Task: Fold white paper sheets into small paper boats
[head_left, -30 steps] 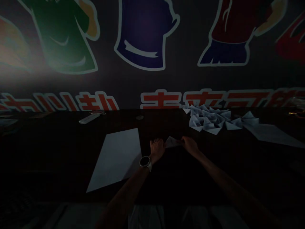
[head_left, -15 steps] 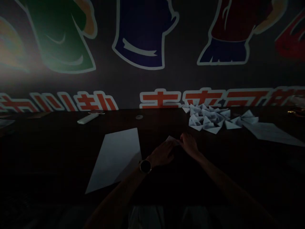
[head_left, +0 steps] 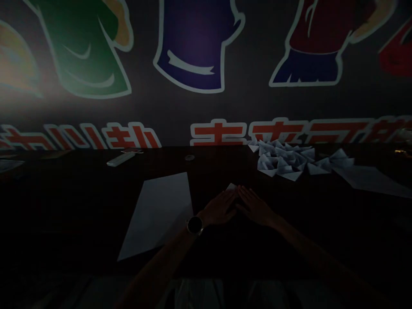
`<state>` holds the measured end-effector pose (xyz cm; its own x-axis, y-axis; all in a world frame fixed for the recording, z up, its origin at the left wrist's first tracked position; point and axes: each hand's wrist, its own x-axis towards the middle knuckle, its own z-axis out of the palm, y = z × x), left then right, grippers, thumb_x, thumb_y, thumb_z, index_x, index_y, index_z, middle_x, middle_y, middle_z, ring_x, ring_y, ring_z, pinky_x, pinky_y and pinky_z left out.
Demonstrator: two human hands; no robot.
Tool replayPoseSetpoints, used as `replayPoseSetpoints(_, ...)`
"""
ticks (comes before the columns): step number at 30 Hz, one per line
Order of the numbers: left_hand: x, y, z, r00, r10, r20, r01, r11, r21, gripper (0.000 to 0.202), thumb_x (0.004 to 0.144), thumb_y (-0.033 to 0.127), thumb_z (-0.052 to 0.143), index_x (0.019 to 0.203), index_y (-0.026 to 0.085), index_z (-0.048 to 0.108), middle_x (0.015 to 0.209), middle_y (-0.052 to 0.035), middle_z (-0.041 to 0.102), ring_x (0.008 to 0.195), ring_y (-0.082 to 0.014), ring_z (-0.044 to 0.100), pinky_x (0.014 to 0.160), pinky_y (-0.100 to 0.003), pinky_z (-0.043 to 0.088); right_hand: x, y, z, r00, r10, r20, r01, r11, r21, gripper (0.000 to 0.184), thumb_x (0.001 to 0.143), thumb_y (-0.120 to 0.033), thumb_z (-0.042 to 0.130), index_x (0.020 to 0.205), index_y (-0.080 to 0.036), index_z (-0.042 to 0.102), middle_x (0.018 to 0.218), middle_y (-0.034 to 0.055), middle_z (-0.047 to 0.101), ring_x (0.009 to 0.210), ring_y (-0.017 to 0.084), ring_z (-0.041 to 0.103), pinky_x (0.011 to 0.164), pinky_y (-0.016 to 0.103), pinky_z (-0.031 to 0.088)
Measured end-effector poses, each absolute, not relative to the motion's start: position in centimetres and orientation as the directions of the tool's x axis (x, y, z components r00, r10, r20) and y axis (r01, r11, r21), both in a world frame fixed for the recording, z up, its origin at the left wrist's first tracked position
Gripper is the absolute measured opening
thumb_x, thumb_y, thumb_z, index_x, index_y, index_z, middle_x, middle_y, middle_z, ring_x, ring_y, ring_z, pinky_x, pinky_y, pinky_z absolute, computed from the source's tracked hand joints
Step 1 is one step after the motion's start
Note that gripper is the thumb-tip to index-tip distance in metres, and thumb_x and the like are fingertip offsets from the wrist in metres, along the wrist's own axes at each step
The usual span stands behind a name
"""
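A small folded piece of white paper (head_left: 231, 186) lies on the dark table, mostly hidden under my fingers. My left hand (head_left: 220, 208) rests flat over it with fingers stretched out, and a round dark-faced watch (head_left: 195, 225) is on that wrist. From the other side my right hand (head_left: 255, 206) lies flat too, its fingertips on the paper and close to the left fingertips. Left of my hands is a large white sheet of paper (head_left: 157, 214), partly under the shadow of my left arm.
At the back right sits a pile of folded paper boats (head_left: 283, 156), with another white sheet (head_left: 373, 180) beside it. A white oblong object (head_left: 121, 159) and a small round disc (head_left: 189, 158) lie near the wall (head_left: 180, 111), which bears painted figures and red lettering.
My right hand has gone from closed fingers at the paper's right edge to lying flat with fingers stretched over it. The left hand has stayed nearly in place.
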<state>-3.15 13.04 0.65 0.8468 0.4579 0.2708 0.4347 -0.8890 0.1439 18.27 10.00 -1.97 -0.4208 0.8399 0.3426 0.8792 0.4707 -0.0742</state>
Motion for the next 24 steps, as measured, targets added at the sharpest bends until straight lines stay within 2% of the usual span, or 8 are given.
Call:
replayPoseSetpoints(6,-6.2,12.6,1.5,0.819,0.550,0.162,0.521,-0.832,0.190,0.061,0.093,0.045,0.029,0.142,0.010,0.019,0.149,-0.0132,0.020,0.138,-0.0195,0.016,0.113,-0.037,0.012,19.0,9.3,-2.2,-0.372,0.857,0.357,0.892,0.436,-0.117,0.068,0.090,-0.054,0.030,0.144,-0.015,0.019,0.149,0.0115,0.021,0.137,0.022,0.017,0.111,0.044,0.021)
replayPoseSetpoints(9,-6.9,12.5,1.8,0.809,0.569,0.148,0.533,-0.816,0.225,0.058,0.093,0.044,0.030,0.143,0.016,0.020,0.149,-0.0102,0.020,0.138,-0.0185,0.017,0.113,-0.041,0.007,19.1,8.9,-2.5,-0.305,0.867,0.393,0.916,0.381,-0.128,0.070,0.089,-0.055,0.032,0.142,-0.009,0.026,0.147,0.0161,0.024,0.136,0.025,0.020,0.110,0.043,0.023)
replayPoseSetpoints(11,-6.9,12.9,1.9,0.793,0.594,0.135,0.547,-0.792,0.271,0.053,0.093,0.041,0.032,0.141,0.021,0.026,0.148,-0.0079,0.024,0.137,-0.0183,0.021,0.112,-0.044,0.008,18.9,8.8,-2.5,-0.263,0.870,0.417,0.930,0.344,-0.131,0.070,0.089,-0.054,0.033,0.139,-0.005,0.031,0.146,0.0186,0.027,0.135,0.027,0.023,0.109,0.043,0.025)
replayPoseSetpoints(14,-6.6,14.1,2.5,0.748,0.652,0.128,0.577,-0.733,0.361,0.040,0.090,0.036,0.041,0.128,0.026,0.047,0.141,-0.0034,0.040,0.130,-0.0190,0.035,0.108,-0.043,0.020,18.7,9.1,-2.2,-0.214,0.877,0.431,0.940,0.304,-0.152,0.060,0.091,-0.048,0.032,0.134,-0.008,0.041,0.141,0.0170,0.038,0.131,0.027,0.033,0.106,0.044,0.030)
replayPoseSetpoints(18,-5.3,15.8,4.0,0.658,0.748,0.087,0.630,-0.610,0.481,0.025,0.087,0.031,0.046,0.100,0.026,0.066,0.119,0.0002,0.062,0.108,-0.0180,0.057,0.092,-0.031,0.040,18.6,10.3,-1.5,-0.127,0.895,0.427,0.954,0.228,-0.193,0.040,0.092,-0.036,0.034,0.115,-0.017,0.061,0.125,0.0128,0.057,0.114,0.026,0.053,0.096,0.043,0.041)
replayPoseSetpoints(21,-4.0,16.2,4.4,0.545,0.838,0.033,0.721,-0.489,0.491,0.030,0.088,0.034,0.041,0.083,0.022,0.069,0.100,-0.0029,0.067,0.092,-0.0194,0.062,0.078,-0.029,0.045,18.7,11.1,-1.1,-0.081,0.893,0.443,0.953,0.200,-0.228,0.032,0.089,-0.036,0.042,0.100,-0.019,0.067,0.116,0.0114,0.062,0.105,0.026,0.057,0.089,0.041,0.044)
replayPoseSetpoints(24,-2.9,15.5,3.8,0.511,0.856,0.076,0.741,-0.484,0.466,0.032,0.081,0.047,0.052,0.088,0.018,0.065,0.101,-0.0073,0.064,0.094,-0.0237,0.060,0.079,-0.032,0.044,19.1,11.5,-1.0,-0.087,0.879,0.468,0.932,0.238,-0.274,0.027,0.087,-0.035,0.046,0.095,-0.019,0.066,0.107,0.0112,0.064,0.099,0.025,0.058,0.087,0.040,0.044)
